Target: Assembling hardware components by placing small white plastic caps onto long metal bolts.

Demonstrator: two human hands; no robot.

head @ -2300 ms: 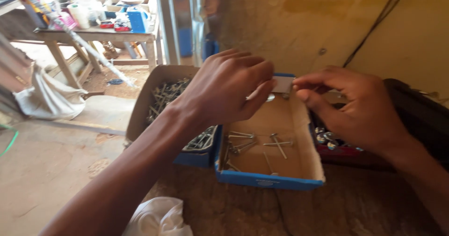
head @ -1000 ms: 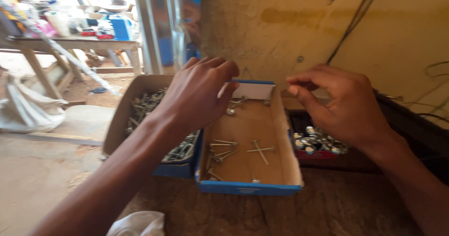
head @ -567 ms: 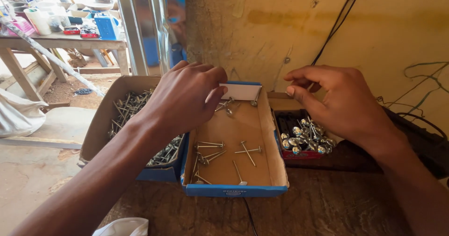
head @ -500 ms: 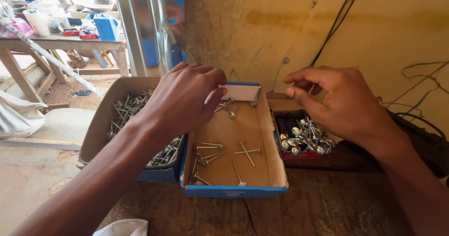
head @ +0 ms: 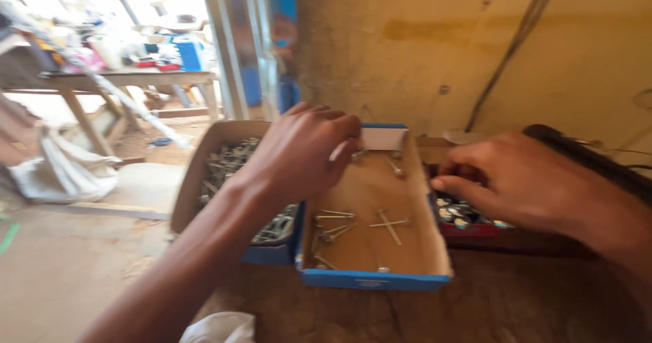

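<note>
An open blue cardboard box [head: 370, 278] lies on a wooden bench with a few loose nails [head: 390, 224] on its brown bottom. My left hand [head: 305, 149] hovers over the box's far left corner, fingers curled beside its white end flap [head: 385, 138]; blur hides whether they pinch anything. My right hand [head: 516, 180] rests over a red box [head: 468, 229] of small shiny caps [head: 451, 214] to the right, its fingers drawn together with nothing visible in them.
A second open box [head: 193, 180] full of nails [head: 231, 159] stands left of the blue one. A white crumpled bag [head: 221, 328] lies at the bench's front. A black object [head: 577, 156] sits behind my right hand. Beyond the doorway stand a cluttered table [head: 129, 78] and a white sack [head: 54, 173].
My right hand has dropped from the blue box's far right edge down over the red box. My left hand stays at the far left corner. The view has shifted slightly.
</note>
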